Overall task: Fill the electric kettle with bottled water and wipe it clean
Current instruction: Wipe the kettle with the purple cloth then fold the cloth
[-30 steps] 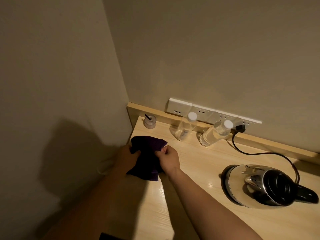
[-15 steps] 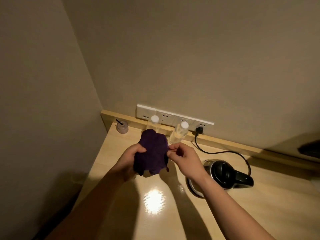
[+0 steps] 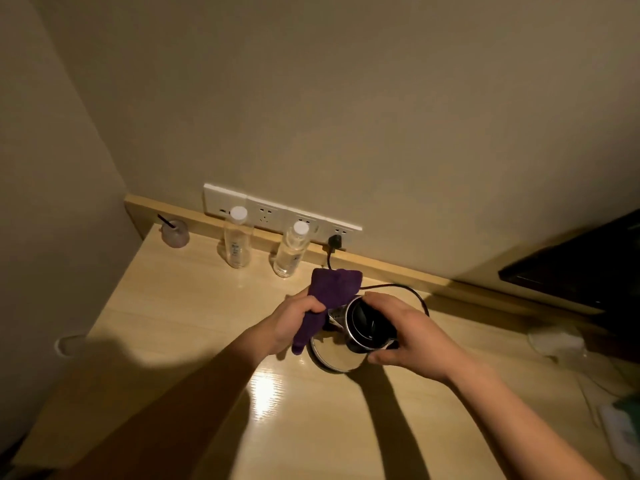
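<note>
The steel electric kettle (image 3: 341, 353) stands on the wooden desk (image 3: 194, 306), its black lid seen from above. My right hand (image 3: 405, 336) is wrapped around the kettle's right side, covering the handle. My left hand (image 3: 294, 320) grips a purple cloth (image 3: 334, 284) that rests against the kettle's left side near the spout. Two clear water bottles with white caps stand by the back ledge: one (image 3: 237, 242) to the left, the other (image 3: 291, 251) nearer the kettle.
A black cord (image 3: 391, 288) runs from the kettle to a plug (image 3: 334, 242) in the white socket strip (image 3: 270, 211). A small pink jar with a black stick (image 3: 175, 232) sits in the corner. A dark object (image 3: 581, 268) and white wrapping (image 3: 557, 342) lie at right.
Both hands carried the purple cloth from the left side of the desk over to the kettle. My right hand let go of the cloth and took hold of the kettle.
</note>
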